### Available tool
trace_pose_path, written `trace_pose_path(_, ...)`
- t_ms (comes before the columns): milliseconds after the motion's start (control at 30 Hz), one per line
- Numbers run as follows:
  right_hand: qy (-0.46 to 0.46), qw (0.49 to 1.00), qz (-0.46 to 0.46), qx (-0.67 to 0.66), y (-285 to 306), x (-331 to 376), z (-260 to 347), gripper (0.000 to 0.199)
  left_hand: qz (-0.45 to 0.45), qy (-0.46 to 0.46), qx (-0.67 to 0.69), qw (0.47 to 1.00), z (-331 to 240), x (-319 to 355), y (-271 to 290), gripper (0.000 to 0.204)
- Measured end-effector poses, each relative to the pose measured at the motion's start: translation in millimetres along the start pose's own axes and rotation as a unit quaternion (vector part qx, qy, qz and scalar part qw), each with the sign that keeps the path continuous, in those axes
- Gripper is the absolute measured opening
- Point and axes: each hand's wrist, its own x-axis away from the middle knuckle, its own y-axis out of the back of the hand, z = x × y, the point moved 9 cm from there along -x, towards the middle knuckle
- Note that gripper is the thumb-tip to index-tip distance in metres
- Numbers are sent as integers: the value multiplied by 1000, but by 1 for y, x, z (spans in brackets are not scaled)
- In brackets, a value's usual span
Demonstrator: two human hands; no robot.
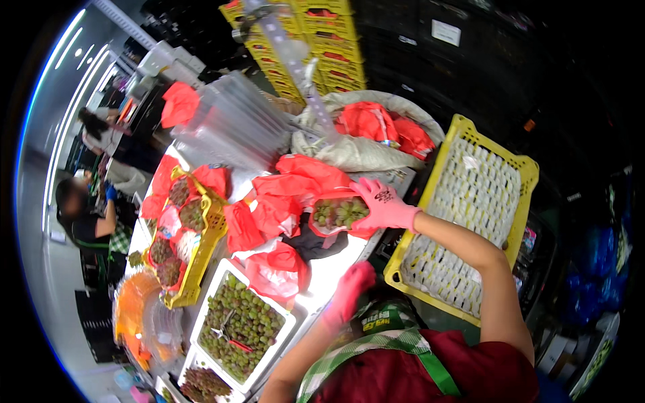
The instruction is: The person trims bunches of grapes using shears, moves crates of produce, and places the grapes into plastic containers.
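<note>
My right hand [384,205], in a pink glove, grips the edge of an opened red bag of grapes [339,213] with its thumb and fingers. Green and reddish grapes show in the bag's mouth. My left hand [351,293], also gloved in pink, is curled at the table's near edge, apart from the bag; whatever its fingers may hold is hidden. Between the hands lies a dark cloth [316,243]. More red bags [272,213] are heaped to the left. A white tray of loose grapes [242,319] has red-handled scissors [235,341] lying on top.
A yellow crate lined with white foam netting [470,208] is at right. Another yellow crate [213,228] holds bagged grapes at left, near clear plastic containers [164,326]. Stacked clear trays [235,121], a sack of red bags [363,158] and a metal post [295,64] stand behind. Co-workers are far left.
</note>
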Motion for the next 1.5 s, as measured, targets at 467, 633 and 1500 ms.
trace_pose_path(467,-50,998,45,16,-49,-12,18,94,-79,-164,-635,751,-104,-106,94,108)
trace_pose_path(633,-25,979,-6,-203,-3,-9,24,77,-28,-233,-535,812,-127,-107,93,91)
trace_pose_path(1500,-169,898,-407,14,165,191,-213,81,105,-513,-498,691,-180,-166,-235,66)
